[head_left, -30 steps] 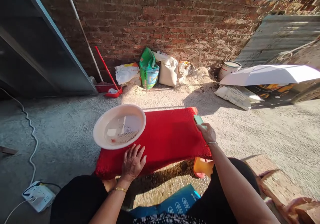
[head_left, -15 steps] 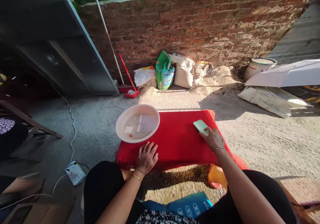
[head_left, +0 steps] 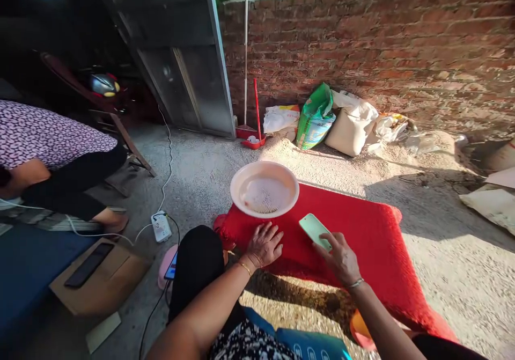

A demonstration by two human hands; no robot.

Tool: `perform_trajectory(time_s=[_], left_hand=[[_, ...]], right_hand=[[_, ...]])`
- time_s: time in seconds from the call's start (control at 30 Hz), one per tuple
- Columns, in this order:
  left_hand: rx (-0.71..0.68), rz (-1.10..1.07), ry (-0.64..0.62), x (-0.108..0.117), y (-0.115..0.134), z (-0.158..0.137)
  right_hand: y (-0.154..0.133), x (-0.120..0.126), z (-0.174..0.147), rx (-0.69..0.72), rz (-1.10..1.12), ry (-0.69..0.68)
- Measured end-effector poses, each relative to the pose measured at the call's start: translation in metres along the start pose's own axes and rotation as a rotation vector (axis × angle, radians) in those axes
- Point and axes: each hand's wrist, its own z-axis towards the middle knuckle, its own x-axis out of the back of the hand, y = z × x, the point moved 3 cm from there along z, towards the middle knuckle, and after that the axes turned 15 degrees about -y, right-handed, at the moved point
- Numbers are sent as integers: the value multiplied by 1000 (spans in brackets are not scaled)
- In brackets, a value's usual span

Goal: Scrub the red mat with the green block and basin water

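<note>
My right hand (head_left: 341, 258) grips the near end of a pale green phone (head_left: 311, 226) between thumb and fingers. It holds the phone tilted over the red fuzzy cloth (head_left: 354, 215); whether the phone touches the cloth I cannot tell. My left hand (head_left: 265, 244) lies flat on the cloth with fingers spread and nothing in it. Just beyond its fingertips stands a pale pink basin (head_left: 237, 196) with water and small grainy bits at the bottom. The basin rests on the cloth's far left corner.
To the left, a person in a patterned top (head_left: 52, 134) sits beside a cardboard box (head_left: 124, 263) with a dark phone (head_left: 89, 265) on it. A white power strip (head_left: 161, 227) and cables lie on the ground. Several sacks (head_left: 350, 129) lean against the brick wall (head_left: 362, 49).
The view has turned left. My right hand has brought the phone from the cloth's right side towards the middle, closer to the basin. My left hand stays flat near the basin.
</note>
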Motion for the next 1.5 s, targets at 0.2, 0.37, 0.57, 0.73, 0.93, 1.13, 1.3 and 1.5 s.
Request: perform_trajectory(time_s=[0.2,0.37,0.57,0.73,0.93,1.13,1.3,1.5], left_hand=[[8,-13,5,-3,0,0],[0,-23,18,-2,0,1],[-2,-46,0,0,-1,2],[7,-50,-15,2,0,3],[-5,-27,-5,2,-2,3],[-24,13,-5,-1,-5,4],[-44,20,26,0,-5,5],[-48,15,59,2,-3,5]], right_hand=[[2,-4,1,-15,-126,-74],[80,37,-11,-427,-72,-43],[152,88,-58,-909,-40,58],[141,101,-58,-988,0,187],[70,50,0,-497,125,188],[25,14,33,-271,52,52],[41,33,29,-435,-76,22],[102,74,-13,-851,-42,46]])
